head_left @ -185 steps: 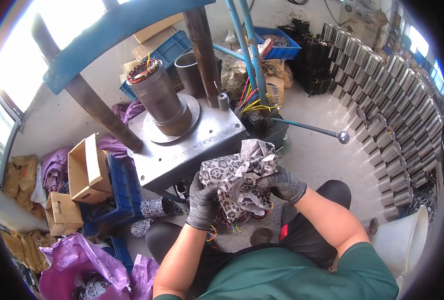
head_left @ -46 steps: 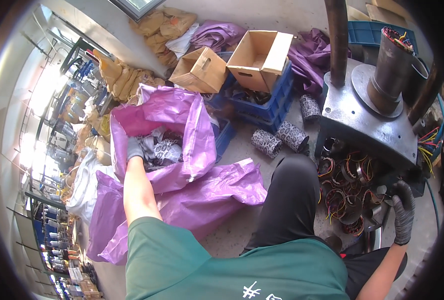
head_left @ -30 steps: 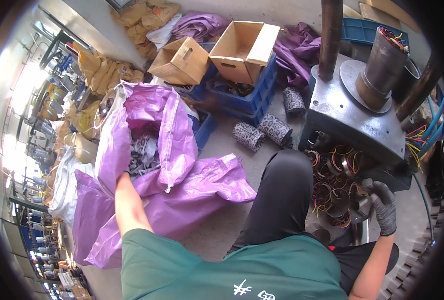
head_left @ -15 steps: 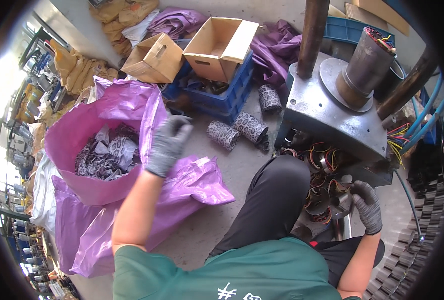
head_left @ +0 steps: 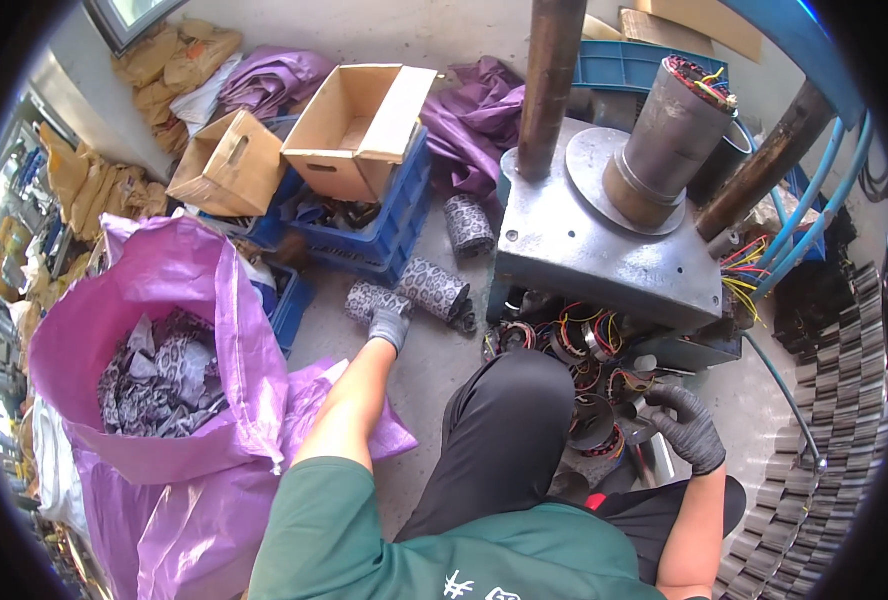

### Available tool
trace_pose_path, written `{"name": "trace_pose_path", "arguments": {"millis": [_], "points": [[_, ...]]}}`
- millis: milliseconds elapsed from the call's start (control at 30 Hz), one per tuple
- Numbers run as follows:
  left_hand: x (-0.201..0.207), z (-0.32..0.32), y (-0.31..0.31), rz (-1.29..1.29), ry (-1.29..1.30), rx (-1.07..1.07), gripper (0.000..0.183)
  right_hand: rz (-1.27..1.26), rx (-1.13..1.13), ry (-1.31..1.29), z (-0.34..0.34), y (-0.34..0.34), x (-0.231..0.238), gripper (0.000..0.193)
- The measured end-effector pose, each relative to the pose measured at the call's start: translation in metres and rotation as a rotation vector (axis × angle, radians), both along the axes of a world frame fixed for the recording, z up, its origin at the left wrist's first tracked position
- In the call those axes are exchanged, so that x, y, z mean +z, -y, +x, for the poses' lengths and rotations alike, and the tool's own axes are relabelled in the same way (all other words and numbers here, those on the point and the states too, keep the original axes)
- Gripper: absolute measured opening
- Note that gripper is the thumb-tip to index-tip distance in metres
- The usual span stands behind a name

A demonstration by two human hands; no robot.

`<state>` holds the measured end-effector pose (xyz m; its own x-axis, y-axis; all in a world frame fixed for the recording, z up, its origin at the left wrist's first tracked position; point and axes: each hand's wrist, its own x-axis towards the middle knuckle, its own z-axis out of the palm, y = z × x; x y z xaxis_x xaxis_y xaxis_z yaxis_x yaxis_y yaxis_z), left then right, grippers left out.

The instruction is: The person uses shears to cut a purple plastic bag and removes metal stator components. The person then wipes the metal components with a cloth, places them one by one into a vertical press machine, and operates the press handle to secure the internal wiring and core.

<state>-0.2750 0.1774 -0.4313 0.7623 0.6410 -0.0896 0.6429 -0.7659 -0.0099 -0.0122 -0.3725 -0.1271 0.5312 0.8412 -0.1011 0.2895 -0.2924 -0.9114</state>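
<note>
My gloved left hand (head_left: pixel 390 326) is closed on the near side of a roll wrapped in grey-black leopard-print film (head_left: pixel 366 297), which lies on the floor. Its fingertips are partly hidden against the wrap. Right beside it lies a second wrapped roll (head_left: pixel 434 287), and a third wrapped roll (head_left: pixel 468 226) sits farther back. My gloved right hand (head_left: pixel 686 430) hangs by my right knee, fingers loosely bent and thumb apart, with nothing visible between them. Close to it are several motor stators (head_left: pixel 594 422) with coloured wires, piled under the metal press plate (head_left: pixel 604 240).
To the left, a big purple sack (head_left: pixel 59 330) holds crumpled leopard-print film (head_left: pixel 164 380). Blue crates (head_left: pixel 404 225) carry cardboard boxes (head_left: pixel 354 130) behind the rolls. A steel post (head_left: pixel 542 90) and a wired cylinder (head_left: pixel 669 130) rise from the press. Stacked metal laminations (head_left: pixel 804 440) line the right.
My left hand has gone from beside the purple sack to the nearest wrapped roll and now holds it. The view has shifted right. My right hand stays near the stators.
</note>
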Motion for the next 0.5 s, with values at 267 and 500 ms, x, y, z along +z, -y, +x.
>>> {"name": "trace_pose_path", "arguments": {"millis": [267,500], "points": [[0.032,0.023,0.025,0.014,0.117,0.166,0.045,-0.252,-0.047,0.013,0.004,0.002,-0.003,0.05],[0.086,0.012,0.069,0.05,-0.047,-0.005,0.035,-0.281,0.04,0.071,0.002,-0.001,0.022,0.081]]}}
